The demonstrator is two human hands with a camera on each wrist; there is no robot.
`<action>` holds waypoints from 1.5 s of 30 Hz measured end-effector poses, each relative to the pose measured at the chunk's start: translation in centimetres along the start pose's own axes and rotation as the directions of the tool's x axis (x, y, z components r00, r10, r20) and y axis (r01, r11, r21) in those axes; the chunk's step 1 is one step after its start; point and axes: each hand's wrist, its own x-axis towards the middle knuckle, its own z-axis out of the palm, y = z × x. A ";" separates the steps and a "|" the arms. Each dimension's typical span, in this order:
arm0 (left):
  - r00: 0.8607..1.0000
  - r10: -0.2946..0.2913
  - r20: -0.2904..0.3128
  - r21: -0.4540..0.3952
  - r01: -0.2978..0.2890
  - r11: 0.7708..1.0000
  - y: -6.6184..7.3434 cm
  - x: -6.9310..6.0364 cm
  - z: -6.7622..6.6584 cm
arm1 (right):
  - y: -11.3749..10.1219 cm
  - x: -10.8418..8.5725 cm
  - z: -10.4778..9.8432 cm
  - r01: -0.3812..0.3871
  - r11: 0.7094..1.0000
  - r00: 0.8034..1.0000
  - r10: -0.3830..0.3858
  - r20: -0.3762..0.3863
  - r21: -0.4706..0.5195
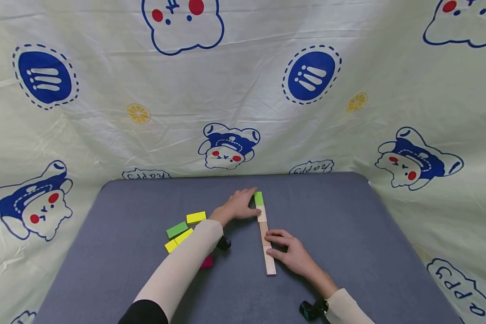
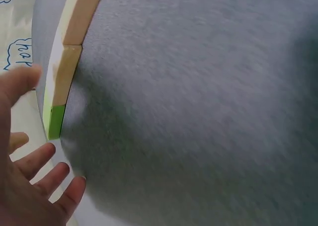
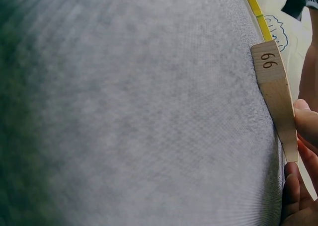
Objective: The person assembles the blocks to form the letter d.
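Note:
A green block (image 1: 258, 198) and three plain wooden blocks (image 1: 263, 231) lie end to end in a straight row on the grey table. At the far end, my left hand (image 1: 238, 204) reaches over from the left, its fingers spread about the green block. The left wrist view shows a gap between these fingers and the blocks. Beside the row's near half, my right hand (image 1: 293, 254) touches the wooden blocks from the right with thumb and fingertips. The nearest wooden block (image 3: 274, 82) has printed digits on its end.
Left of the row lie yellow blocks (image 1: 196, 218), a green block (image 1: 177, 230) and a dark pink block (image 1: 207, 262), partly hidden by my left sleeve (image 1: 186, 256). A printed cloth (image 1: 247, 90) hangs behind the table (image 1: 328, 202).

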 end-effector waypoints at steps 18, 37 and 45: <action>0.997 0.061 -0.043 -0.020 -0.062 0.998 -5.7 -7.5 -3.6 | 0.4 0.1 0.2 0.031 1.000 0.999 -0.031 -0.009 0.000; 0.989 -0.004 -0.147 -0.132 -0.015 0.991 -11.5 -11.7 -4.2 | 0.1 0.4 0.1 0.043 0.999 0.999 -0.043 -0.013 -0.014; 0.988 -0.086 -0.125 -0.142 0.068 0.987 -12.7 -12.2 -3.4 | 0.2 0.2 0.2 0.010 1.000 1.000 -0.010 -0.006 -0.003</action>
